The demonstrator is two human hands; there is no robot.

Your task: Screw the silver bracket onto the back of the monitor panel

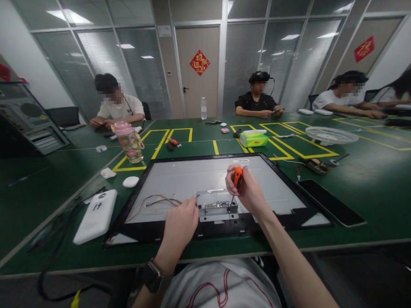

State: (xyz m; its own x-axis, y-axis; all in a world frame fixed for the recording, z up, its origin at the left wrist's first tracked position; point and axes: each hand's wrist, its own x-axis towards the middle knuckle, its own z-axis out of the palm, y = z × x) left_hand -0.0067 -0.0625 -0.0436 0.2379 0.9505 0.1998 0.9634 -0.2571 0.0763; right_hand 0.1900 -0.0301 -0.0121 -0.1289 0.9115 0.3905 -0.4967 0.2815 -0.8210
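A flat monitor panel (172, 174) with a grey metal back and black frame lies face down on the table in front of me. At its middle sits a metal bracket (213, 213) with a row of connector ports. My right hand (250, 193) is closed round an orange and black screwdriver (239, 176), its thin shaft pointing down to the bracket's right end. At the bracket's left edge, my left hand (182, 222) is closed with its fingers curled; what the fingertips grip is hidden. Thin wires (159, 200) run across the panel towards that hand.
Left of the panel are a white power bank-like block (96, 217), a white round case (130, 182) and a pink-lidded bottle (127, 142). A black phone (328, 202) lies right. Farther off are a tissue pack (253, 138) and fan grille (331, 135). Several people sit opposite.
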